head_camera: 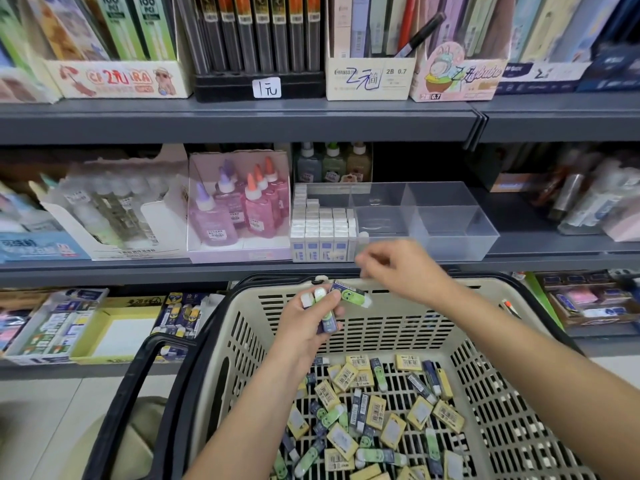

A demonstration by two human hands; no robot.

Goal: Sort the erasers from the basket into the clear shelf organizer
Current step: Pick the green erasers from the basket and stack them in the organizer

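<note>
A small bundle of green and purple-sleeved erasers [327,318] is gripped in the left hand [308,317], which is held over the far rim of the beige basket [244,306]. A green smiley eraser [351,295] is seen between the two hands. The right hand [401,268] is blurred with fingers curled; whether anything is held by it cannot be told. Below both hands, loose yellow, green and dark-sleeved erasers [377,410] are heaped in the basket. Just beyond the right hand, the clear organizer [450,233] is set on the shelf [554,254], its leftmost compartment packed with upright rows of white-topped erasers [322,223].
</note>
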